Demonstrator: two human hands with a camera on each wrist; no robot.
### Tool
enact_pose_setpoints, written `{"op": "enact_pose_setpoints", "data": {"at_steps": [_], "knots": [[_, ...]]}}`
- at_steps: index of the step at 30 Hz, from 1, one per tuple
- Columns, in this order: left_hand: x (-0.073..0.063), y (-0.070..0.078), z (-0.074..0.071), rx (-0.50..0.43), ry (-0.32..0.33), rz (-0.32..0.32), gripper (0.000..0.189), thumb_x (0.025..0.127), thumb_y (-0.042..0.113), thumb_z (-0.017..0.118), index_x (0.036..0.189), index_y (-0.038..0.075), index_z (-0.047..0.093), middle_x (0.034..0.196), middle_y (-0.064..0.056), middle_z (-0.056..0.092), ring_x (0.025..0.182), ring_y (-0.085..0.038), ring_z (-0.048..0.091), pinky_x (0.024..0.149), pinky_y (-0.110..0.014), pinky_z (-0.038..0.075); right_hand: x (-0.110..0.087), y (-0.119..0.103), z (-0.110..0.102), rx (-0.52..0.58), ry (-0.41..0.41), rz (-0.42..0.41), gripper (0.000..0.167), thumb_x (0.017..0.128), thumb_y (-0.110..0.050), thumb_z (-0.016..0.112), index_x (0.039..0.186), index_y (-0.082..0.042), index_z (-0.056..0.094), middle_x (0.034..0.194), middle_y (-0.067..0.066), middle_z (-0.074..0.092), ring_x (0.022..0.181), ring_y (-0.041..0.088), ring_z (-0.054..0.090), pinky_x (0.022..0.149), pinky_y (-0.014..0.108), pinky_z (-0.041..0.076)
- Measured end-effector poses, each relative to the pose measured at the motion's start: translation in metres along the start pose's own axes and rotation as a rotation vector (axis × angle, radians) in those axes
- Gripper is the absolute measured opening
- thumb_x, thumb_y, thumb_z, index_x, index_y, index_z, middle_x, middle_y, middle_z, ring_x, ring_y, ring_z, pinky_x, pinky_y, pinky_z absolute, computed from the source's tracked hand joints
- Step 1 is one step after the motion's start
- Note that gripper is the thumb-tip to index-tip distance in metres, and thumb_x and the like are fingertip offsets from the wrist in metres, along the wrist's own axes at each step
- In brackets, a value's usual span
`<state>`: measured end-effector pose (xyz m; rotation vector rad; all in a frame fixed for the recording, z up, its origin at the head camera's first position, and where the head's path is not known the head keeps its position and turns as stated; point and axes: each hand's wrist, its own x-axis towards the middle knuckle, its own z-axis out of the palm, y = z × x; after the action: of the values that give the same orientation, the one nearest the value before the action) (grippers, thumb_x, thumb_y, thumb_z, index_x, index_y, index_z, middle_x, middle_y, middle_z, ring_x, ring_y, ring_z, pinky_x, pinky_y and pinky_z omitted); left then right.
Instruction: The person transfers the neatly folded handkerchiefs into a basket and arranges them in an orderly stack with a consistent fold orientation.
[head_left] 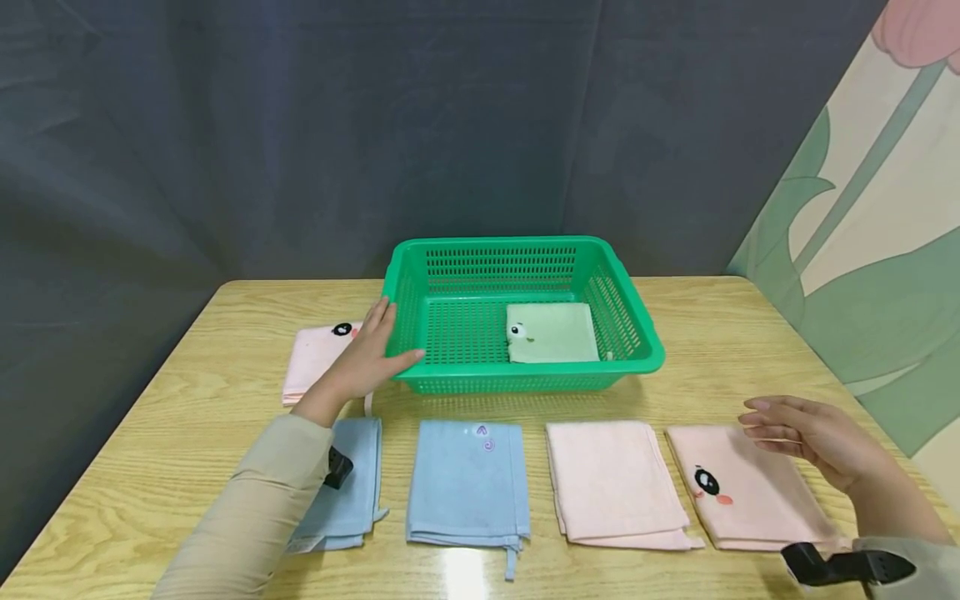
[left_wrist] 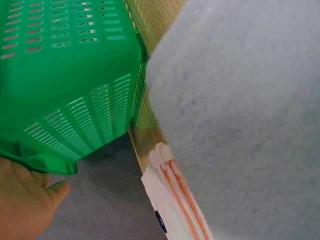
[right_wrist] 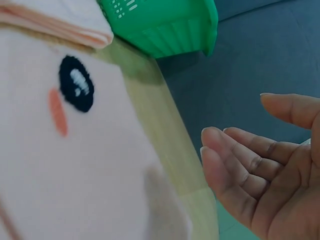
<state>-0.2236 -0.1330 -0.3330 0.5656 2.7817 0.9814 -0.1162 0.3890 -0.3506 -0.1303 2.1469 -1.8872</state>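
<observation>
My left hand (head_left: pixel 367 354) rests against the left side of a green plastic basket (head_left: pixel 517 377), its fingers along the rim and its thumb near the front corner. Inside the basket, toward the right, lies a folded pale green towel (head_left: pixel 555 333) with an embroidered eye. My right hand (head_left: pixel 813 433) hovers with loosely bent fingers over a folded pink towel (head_left: pixel 750 492) that bears an eye and a blush mark. In the right wrist view, nothing is between the fingers and thumb of that hand (right_wrist: pixel 270 180).
A plain pink towel (head_left: pixel 618 483) and a blue towel (head_left: pixel 468 483) lie in front of the basket. Another blue towel (head_left: pixel 348 483) is partly under my left forearm. A pink towel (head_left: pixel 318 358) lies left of the basket. A dark curtain (head_left: pixel 480 125) hangs behind the wooden table (head_left: pixel 187 400).
</observation>
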Motion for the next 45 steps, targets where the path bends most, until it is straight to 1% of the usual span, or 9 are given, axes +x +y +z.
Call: {"op": "enact_pose_setpoints", "data": {"at_steps": [4,10,16,18,23,26,33,38,45], "knots": [[0.0,-0.001,0.0,-0.001,0.002,0.0,0.089,0.081,0.056,0.043,0.139,0.008,-0.004,0.142,-0.004,-0.015,0.128,-0.021,-0.012,0.096,-0.053,0.011,-0.002,0.007,-0.001,0.007,0.008,0.031,0.036,0.094,-0.008,0.034,0.092,-0.028,0.063,0.089,-0.006,0.063,0.079,0.009,0.059,0.067,0.023,0.047],[0.0,-0.002,0.0,-0.001,0.003,0.001,0.09,0.081,0.058,0.042,0.139,0.008,-0.004,0.142,-0.004,-0.015,0.128,-0.021,-0.012,0.096,-0.053,0.012,-0.004,0.013,-0.003,-0.014,0.0,0.092,0.032,0.095,-0.011,0.034,0.092,-0.03,0.06,0.089,-0.008,0.062,0.079,0.01,0.059,0.067,0.024,0.047],[0.001,-0.003,0.001,0.0,0.011,-0.002,0.091,0.08,0.059,0.043,0.139,0.008,-0.004,0.142,-0.003,-0.015,0.128,-0.02,-0.012,0.096,-0.053,0.012,-0.006,0.018,-0.004,0.043,-0.006,0.108,0.032,0.094,-0.009,0.035,0.09,-0.025,0.062,0.088,-0.004,0.064,0.079,0.012,0.061,0.067,0.026,0.048],[0.001,-0.003,0.001,-0.001,0.01,-0.001,0.091,0.08,0.058,0.043,0.139,0.007,-0.004,0.142,-0.004,-0.015,0.128,-0.021,-0.012,0.096,-0.053,0.012,-0.007,0.02,-0.004,0.043,0.013,0.125,0.03,0.094,-0.009,0.037,0.089,-0.024,0.062,0.087,-0.003,0.064,0.079,0.012,0.061,0.067,0.025,0.048],[0.0,0.0,0.0,-0.009,0.005,-0.002,0.09,0.081,0.057,0.043,0.138,0.007,-0.004,0.142,-0.004,-0.015,0.128,-0.021,-0.011,0.096,-0.053,0.012,-0.01,0.026,-0.005,-0.015,0.079,0.174,0.024,0.092,-0.013,0.041,0.087,-0.024,0.062,0.086,-0.005,0.063,0.078,0.01,0.061,0.067,0.025,0.048],[-0.001,0.001,-0.001,-0.013,0.004,-0.003,0.09,0.081,0.057,0.044,0.138,0.007,-0.004,0.142,-0.004,-0.016,0.128,-0.022,-0.011,0.096,-0.053,0.012,-0.012,0.029,-0.007,-0.037,0.102,0.177,0.023,0.092,-0.014,0.042,0.087,-0.023,0.062,0.085,-0.005,0.063,0.078,0.009,0.06,0.067,0.025,0.048],[0.0,0.0,0.0,-0.011,0.004,-0.003,0.09,0.081,0.056,0.044,0.138,0.007,-0.004,0.142,-0.004,-0.016,0.128,-0.022,-0.011,0.096,-0.054,0.012,-0.017,0.034,-0.015,-0.053,0.122,0.131,0.024,0.092,-0.011,0.041,0.087,-0.023,0.062,0.084,-0.005,0.063,0.077,0.008,0.06,0.066,0.023,0.048],[0.0,-0.001,0.0,-0.013,0.001,-0.002,0.091,0.081,0.057,0.044,0.138,0.007,-0.004,0.142,-0.004,-0.016,0.128,-0.022,-0.011,0.096,-0.055,0.012,-0.021,0.037,-0.017,-0.12,0.182,0.139,0.021,0.092,-0.013,0.041,0.086,-0.022,0.059,0.081,-0.008,0.063,0.074,0.007,0.06,0.063,0.023,0.048],[-0.001,-0.001,-0.002,-0.022,0.003,-0.007,0.091,0.08,0.058,0.044,0.139,0.009,-0.005,0.142,-0.003,-0.016,0.128,-0.023,-0.01,0.096,-0.054,0.012,-0.023,0.044,-0.024,-0.107,0.228,0.156,0.02,0.092,-0.015,0.042,0.084,-0.026,0.057,0.08,-0.012,0.062,0.072,0.005,0.06,0.062,0.022,0.048]]}}
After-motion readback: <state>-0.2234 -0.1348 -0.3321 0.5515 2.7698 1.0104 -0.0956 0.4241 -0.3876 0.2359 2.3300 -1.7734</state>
